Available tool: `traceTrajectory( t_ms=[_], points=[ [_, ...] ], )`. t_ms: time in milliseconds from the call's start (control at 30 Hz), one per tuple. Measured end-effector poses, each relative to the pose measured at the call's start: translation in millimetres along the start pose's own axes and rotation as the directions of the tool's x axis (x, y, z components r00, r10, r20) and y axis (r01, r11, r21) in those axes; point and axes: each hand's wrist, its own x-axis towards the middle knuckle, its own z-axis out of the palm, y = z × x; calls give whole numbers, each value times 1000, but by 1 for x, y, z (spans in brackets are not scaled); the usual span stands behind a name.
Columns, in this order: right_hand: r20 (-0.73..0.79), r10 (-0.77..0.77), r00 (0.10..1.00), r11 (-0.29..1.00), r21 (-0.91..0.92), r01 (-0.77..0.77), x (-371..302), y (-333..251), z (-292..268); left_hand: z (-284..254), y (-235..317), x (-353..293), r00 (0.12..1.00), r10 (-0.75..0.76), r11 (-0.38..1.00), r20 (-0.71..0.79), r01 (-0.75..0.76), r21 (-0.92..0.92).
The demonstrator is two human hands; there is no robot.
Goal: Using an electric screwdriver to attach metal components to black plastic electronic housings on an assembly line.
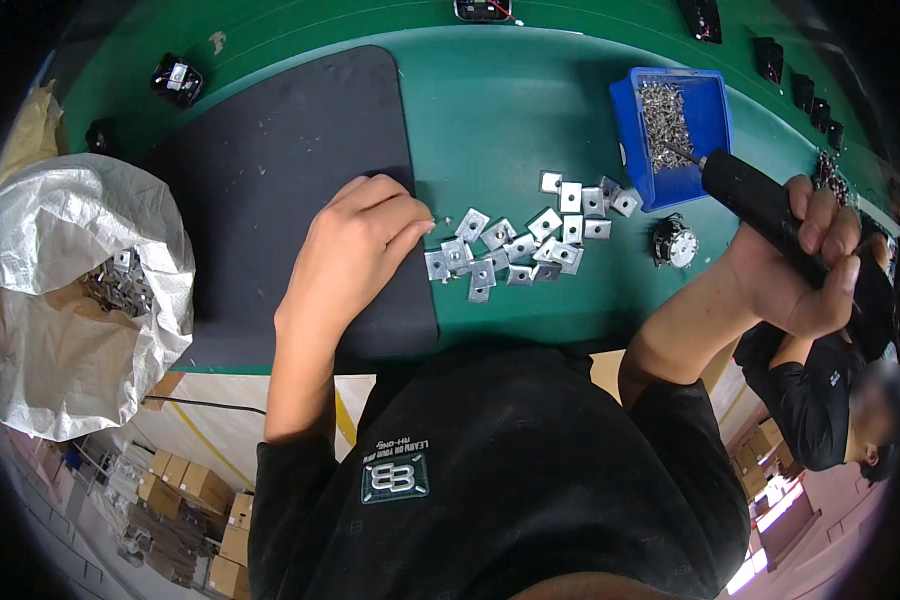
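Green tabletop [510, 120]: shiny square holed plates [571, 190]; right fingers [818, 222] round screwdriver [755, 193]; left fingers [394, 212] bunched, hold unclear.

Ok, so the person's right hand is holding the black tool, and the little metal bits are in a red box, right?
Not quite: the box is blue, not red, as the head view shows. The rest is right: the person's right hand is holding the black tool, and the little metal bits are in that box.
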Motion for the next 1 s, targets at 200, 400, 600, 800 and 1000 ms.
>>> traceTrajectory(
  t_ms=[200,400,600,800,1000],
  points=[
    [-52,32,998,987,160,-23,-13,-17,24,9,11,2,993,-114,938,-32,97,-332],
    [-32,114,993,887,453,-87,-28,-9,83,55,33,4,943,-234,-178,237,198,-964],
    [112,217,970,868,433,-244,-24,-23,85,72,52,3,959,-150,-575,242,114,-810],
    [190,303,934,901,264,-346,-17,-29,79,76,60,2,955,-100,-659,278,145,-738],
    [360,240,902,900,266,-345,-14,-25,64,74,62,-1,957,-143,-606,253,118,-786]
  ],
)
